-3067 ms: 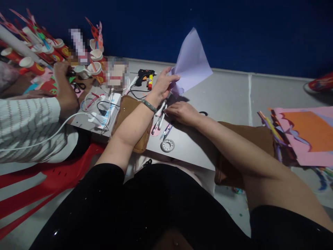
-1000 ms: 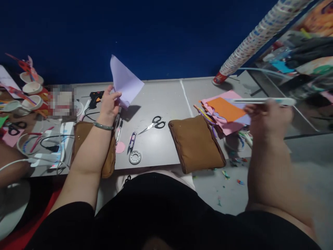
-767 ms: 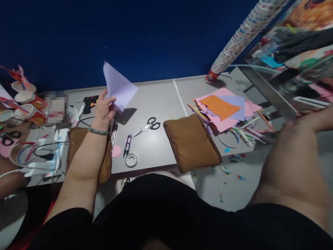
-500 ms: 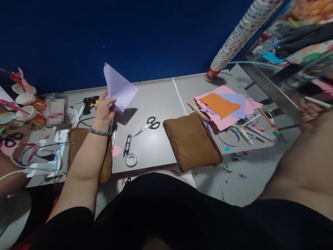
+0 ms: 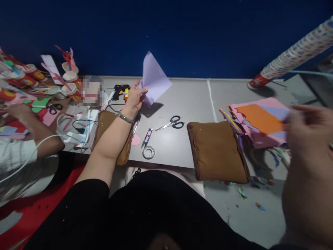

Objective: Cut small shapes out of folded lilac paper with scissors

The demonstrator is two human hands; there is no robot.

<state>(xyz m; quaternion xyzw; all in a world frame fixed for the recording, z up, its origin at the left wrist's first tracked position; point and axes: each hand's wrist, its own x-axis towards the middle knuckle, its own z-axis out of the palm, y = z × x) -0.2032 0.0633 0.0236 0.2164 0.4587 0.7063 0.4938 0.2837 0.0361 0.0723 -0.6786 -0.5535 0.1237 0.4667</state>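
One lilac sheet of paper [image 5: 156, 80] tilts above the table [image 5: 187, 100], pinched in my left hand [image 5: 135, 98]; my right hand [image 5: 312, 128], blurred, is near the stacked coloured papers [image 5: 260, 118], its grip impossible to tell.

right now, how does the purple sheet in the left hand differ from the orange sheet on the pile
The purple sheet is held up by the left hand, while the orange sheet lies on pink paper. The purple sheet is bent, whereas the orange sheet looks mostly flat. The purple sheet is pale, the orange sheet bright. Both look plain and unpatterned.
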